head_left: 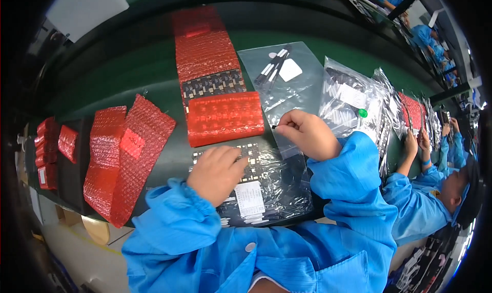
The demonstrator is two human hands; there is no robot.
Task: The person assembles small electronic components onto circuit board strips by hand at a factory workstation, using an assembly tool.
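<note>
My left hand (215,174) rests with its fingers on a black circuit board panel (253,162) dotted with small pale parts. Below the thumb, a clear plastic bag (287,190) carries a white label (249,199). My right hand (307,134) is closed in a pinch, and a small black tip (274,127) sticks out from the fingers; its kind is unclear. Just beyond both hands lies a folded red bubble-wrap pack (225,119). Behind it, another dark circuit board panel (215,85) lies on a long red bubble-wrap strip (205,47).
At back centre a clear bag (264,88) holds thin black-and-white strips (274,65). Fuller clear bags (346,96) stand to the right, one with a green round sticker (363,113). Red bubble-wrap sleeves (120,160) lie left. A co-worker (417,201) sits close on the right.
</note>
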